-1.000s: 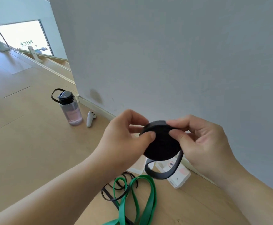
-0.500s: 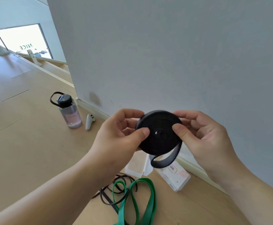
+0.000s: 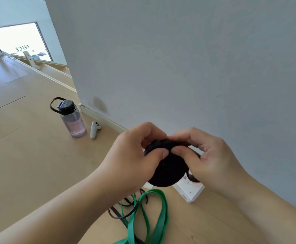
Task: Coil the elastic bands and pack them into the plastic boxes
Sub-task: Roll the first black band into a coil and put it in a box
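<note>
I hold the coiled black elastic band [image 3: 168, 166] up in front of the white wall [image 3: 178, 59], clamped between both hands. My left hand [image 3: 134, 155] grips its left edge, thumb pressed on the near face and fingers curled behind. My right hand [image 3: 208, 155] pinches the upper right edge the same way, thumb tips nearly meeting. A short loose tail of the band hangs by my right palm. Below on the wooden floor [image 3: 29, 155] lie a green elastic band [image 3: 158, 217] tangled with thin black bands [image 3: 126, 208], beside a clear plastic box [image 3: 191, 192]. A water bottle [image 3: 72, 120] and a white controller [image 3: 94, 129] stand near the baseboard.
</note>
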